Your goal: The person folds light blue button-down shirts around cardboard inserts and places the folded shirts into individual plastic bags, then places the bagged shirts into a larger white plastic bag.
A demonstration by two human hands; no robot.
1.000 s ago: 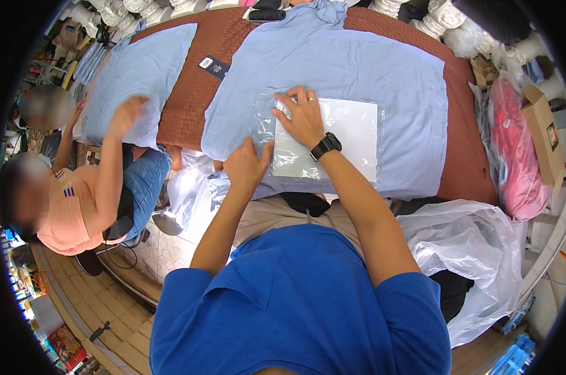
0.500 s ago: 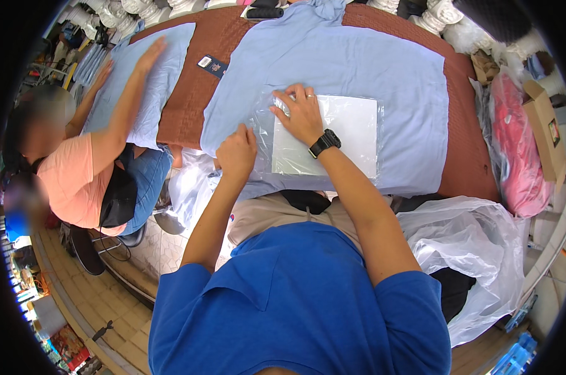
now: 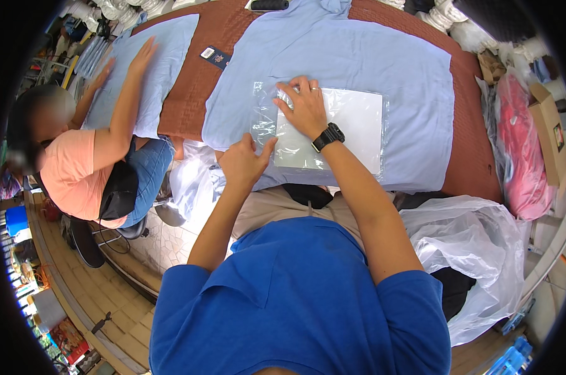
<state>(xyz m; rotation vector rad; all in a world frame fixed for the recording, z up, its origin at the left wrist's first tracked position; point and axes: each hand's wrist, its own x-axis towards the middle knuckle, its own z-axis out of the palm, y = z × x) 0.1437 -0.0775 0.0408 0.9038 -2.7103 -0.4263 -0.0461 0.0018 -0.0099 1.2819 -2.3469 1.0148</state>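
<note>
A clear plastic bag (image 3: 265,112) with a white sheet (image 3: 352,125) inside lies flat on a light blue shirt (image 3: 414,75), which is spread over the table. My right hand (image 3: 305,112), wearing a black watch and a ring, rests on the bag near the sheet's upper left corner, fingers spread. At the bag's lower left corner is my left hand (image 3: 242,164); its thumb and forefinger stand apart and the other fingers are curled under, partly hidden. The plastic left of the sheet looks smoothed out, with some glare.
A brown cloth (image 3: 192,87) covers the table. A dark tag (image 3: 215,57) lies left of the shirt. At the left a seated co-worker (image 3: 83,162) has both hands on another light blue garment (image 3: 151,69). Translucent plastic (image 3: 470,250) and a red wrapped bundle (image 3: 517,150) are at the right.
My left thumb and forefinger have come apart from a closed grip at the bag's edge. The bag's left part now lies flatter. My right hand stays on the bag.
</note>
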